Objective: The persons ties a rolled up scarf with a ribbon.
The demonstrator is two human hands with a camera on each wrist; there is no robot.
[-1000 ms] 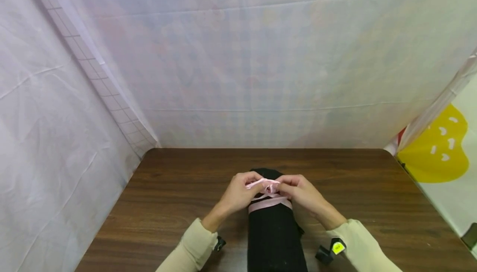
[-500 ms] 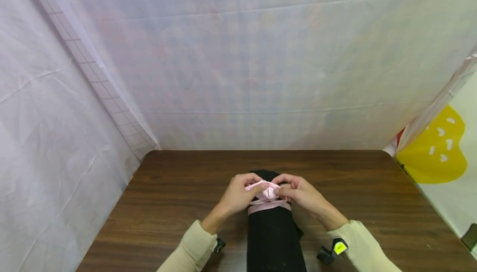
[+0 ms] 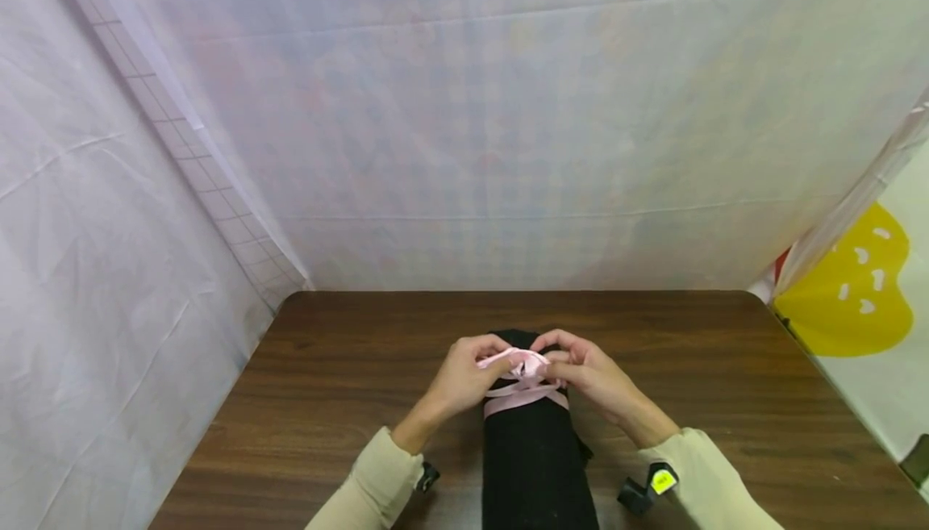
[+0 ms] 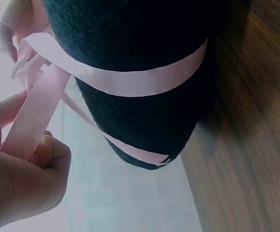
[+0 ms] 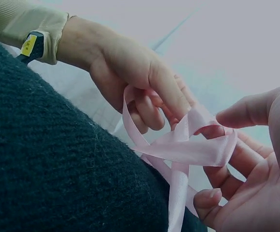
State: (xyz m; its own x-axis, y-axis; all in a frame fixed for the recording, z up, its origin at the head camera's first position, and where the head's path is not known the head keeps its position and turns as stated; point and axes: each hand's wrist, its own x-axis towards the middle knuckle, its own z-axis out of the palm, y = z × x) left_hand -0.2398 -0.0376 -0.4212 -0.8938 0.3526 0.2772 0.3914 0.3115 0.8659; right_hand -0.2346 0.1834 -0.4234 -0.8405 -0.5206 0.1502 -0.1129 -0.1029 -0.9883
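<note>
A pink satin ribbon (image 3: 526, 401) is wound and crossed round a long dark fuzzy fabric roll (image 3: 537, 465) on the table. At the roll's far end, both hands work on the ribbon where it gathers in loops. The left hand (image 3: 464, 369) pinches a ribbon strand between thumb and curled fingers; in the left wrist view, a flat band (image 4: 38, 111) runs out of this hand (image 4: 29, 179). The right hand (image 3: 595, 373) holds a ribbon loop (image 5: 207, 150) between thumb and fingers, best seen in the right wrist view. The crossing under the fingers is partly hidden.
The brown wooden table (image 3: 348, 369) reaches back to a pale fabric curtain (image 3: 464, 151). More white sheeting (image 3: 109, 231) hangs at the left. A yellow shape (image 3: 849, 296) shows at the right. Black wrist-worn devices (image 3: 646, 490) sit by the sleeves.
The right hand's fingers shift slightly on the ribbon, its index finger lifting and spreading from the thumb. The loop between the hands changes shape. The left hand stays almost still.
</note>
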